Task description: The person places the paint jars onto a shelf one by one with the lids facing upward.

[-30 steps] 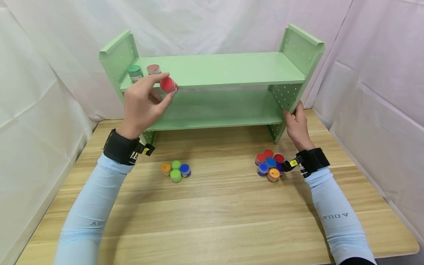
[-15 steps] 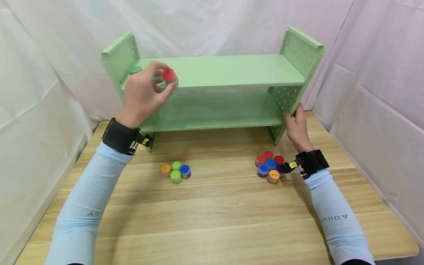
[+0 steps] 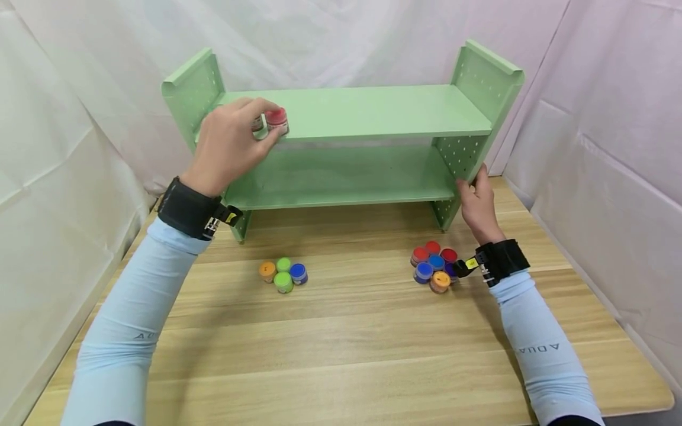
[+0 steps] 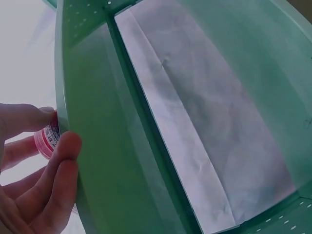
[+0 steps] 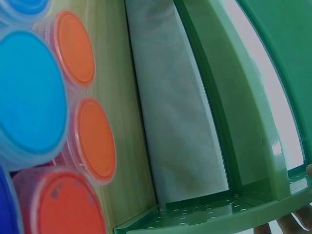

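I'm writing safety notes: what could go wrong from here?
The left hand pinches a red-lidded jar near the front edge of the upper shelf, so it might slip and fall. A second jar sits close beside it and could be knocked. The right hand grips the green rack; a tug might shift it.

The left arm (image 3: 117, 331), sleeved in pale-blue fabric and banded in black at the wrist, rises from lower left; the left hand (image 3: 226, 142), upper left, pinches with thumb opposing fingers. The right arm (image 3: 540, 343), similarly clad, extends from lower right; the right hand (image 3: 479, 207), right of centre, grips.
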A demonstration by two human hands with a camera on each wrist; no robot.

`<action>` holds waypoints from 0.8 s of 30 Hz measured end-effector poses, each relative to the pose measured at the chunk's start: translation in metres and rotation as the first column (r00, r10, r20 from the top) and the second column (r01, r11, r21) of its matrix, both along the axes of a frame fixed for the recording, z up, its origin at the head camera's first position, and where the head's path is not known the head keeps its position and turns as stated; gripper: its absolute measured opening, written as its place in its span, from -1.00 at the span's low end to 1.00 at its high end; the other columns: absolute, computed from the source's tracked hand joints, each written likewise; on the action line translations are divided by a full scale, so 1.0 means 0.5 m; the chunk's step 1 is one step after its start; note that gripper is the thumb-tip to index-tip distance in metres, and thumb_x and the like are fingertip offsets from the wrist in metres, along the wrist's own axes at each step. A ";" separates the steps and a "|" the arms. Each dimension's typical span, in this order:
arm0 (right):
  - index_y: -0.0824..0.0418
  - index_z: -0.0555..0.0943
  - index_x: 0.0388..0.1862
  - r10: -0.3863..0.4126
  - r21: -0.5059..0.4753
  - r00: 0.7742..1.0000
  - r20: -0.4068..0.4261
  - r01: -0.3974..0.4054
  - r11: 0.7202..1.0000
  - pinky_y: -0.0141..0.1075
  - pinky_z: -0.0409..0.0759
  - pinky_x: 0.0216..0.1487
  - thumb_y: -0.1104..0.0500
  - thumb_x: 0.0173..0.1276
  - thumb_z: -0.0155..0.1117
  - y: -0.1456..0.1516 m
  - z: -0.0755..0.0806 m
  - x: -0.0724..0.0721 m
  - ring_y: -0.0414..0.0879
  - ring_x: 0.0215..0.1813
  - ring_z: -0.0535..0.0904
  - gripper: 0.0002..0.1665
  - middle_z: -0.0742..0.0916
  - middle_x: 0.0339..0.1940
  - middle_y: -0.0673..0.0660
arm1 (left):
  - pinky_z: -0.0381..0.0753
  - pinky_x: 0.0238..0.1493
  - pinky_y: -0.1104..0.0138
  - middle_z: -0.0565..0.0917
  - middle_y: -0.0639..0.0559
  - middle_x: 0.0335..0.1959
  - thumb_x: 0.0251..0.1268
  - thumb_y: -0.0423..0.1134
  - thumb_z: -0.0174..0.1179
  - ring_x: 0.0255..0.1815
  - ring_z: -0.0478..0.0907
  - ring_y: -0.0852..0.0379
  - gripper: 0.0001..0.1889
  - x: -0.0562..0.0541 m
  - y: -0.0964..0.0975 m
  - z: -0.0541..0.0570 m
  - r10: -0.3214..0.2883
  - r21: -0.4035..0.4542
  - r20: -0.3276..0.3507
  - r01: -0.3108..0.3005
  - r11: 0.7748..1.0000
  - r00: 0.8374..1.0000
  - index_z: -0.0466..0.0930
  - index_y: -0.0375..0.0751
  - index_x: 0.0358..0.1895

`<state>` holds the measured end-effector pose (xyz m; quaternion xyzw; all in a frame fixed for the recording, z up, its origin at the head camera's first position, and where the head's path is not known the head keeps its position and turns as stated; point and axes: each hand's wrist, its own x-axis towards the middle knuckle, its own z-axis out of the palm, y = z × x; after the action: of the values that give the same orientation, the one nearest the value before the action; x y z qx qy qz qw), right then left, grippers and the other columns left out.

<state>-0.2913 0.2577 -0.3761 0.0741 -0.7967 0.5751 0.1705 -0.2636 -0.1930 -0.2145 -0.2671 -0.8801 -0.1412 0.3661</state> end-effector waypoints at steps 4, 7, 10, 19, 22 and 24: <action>-0.12 0.03 0.69 -0.002 -0.002 1.000 -0.001 0.002 1.000 0.16 0.36 0.48 0.10 0.67 -0.15 0.003 -0.002 -0.002 0.01 0.54 0.28 -0.32 0.32 0.62 0.21 | 0.55 -0.32 0.10 0.79 -0.15 0.00 0.43 -0.12 0.32 -0.31 0.70 -0.09 -0.71 -0.001 0.005 0.002 -0.001 -0.003 -0.018 0.001 1.000 1.000 0.74 -0.21 0.05; -0.11 0.04 0.69 -0.003 -0.008 1.000 -0.003 0.003 1.000 0.12 0.37 0.47 0.10 0.67 -0.14 0.004 -0.005 -0.001 0.00 0.53 0.28 -0.32 0.33 0.61 0.21 | 0.59 -0.32 0.05 0.79 -0.13 0.07 0.42 -0.12 0.33 -0.29 0.73 -0.10 -0.71 -0.003 0.008 0.003 0.005 -0.020 -0.035 -0.006 1.000 0.999 0.76 -0.21 0.06; -0.09 0.05 0.68 -0.012 -0.006 1.000 -0.005 0.012 1.000 0.09 0.38 0.46 0.10 0.67 -0.13 0.004 -0.007 0.001 -0.01 0.51 0.29 -0.33 0.35 0.60 0.22 | 0.51 -0.39 0.09 0.80 -0.10 0.05 0.42 -0.11 0.33 -0.30 0.72 -0.11 -0.72 -0.007 0.011 0.003 0.015 -0.036 -0.056 -0.017 0.999 0.998 0.77 -0.18 0.04; -0.08 0.03 0.69 -0.013 -0.003 1.000 -0.007 0.013 1.000 0.06 0.39 0.44 0.09 0.67 -0.13 0.001 -0.006 0.001 0.00 0.51 0.29 -0.32 0.34 0.61 0.22 | 0.25 -0.52 0.21 0.82 -0.09 -0.03 0.44 -0.10 0.31 -0.42 0.62 -0.13 -0.74 -0.024 0.017 0.000 0.060 -0.048 -0.068 -0.063 0.997 0.996 0.77 -0.16 0.02; -0.11 0.03 0.69 -0.014 -0.003 1.000 -0.004 0.014 1.000 0.10 0.39 0.45 0.08 0.67 -0.13 0.001 -0.008 0.001 0.00 0.51 0.29 -0.32 0.34 0.61 0.21 | 0.24 -0.54 0.20 0.82 -0.09 -0.04 0.44 -0.09 0.31 -0.42 0.61 -0.14 -0.74 -0.030 0.019 -0.003 0.067 -0.047 -0.064 -0.070 0.996 0.996 0.76 -0.16 0.01; -0.12 0.03 0.69 -0.014 -0.002 1.000 -0.003 0.014 1.000 0.14 0.39 0.46 0.08 0.68 -0.13 0.001 -0.010 0.000 0.00 0.51 0.29 -0.32 0.33 0.61 0.21 | 0.22 -0.56 0.19 0.82 -0.09 -0.05 0.44 -0.09 0.31 -0.45 0.59 -0.14 -0.74 -0.032 0.019 -0.005 0.070 -0.050 -0.069 -0.074 0.996 0.995 0.76 -0.16 -0.01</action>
<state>-0.2910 0.2581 -0.3809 0.0692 -0.7964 0.5745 0.1758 -0.2797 -0.1834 -0.2170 -0.2494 -0.8798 -0.0957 0.3932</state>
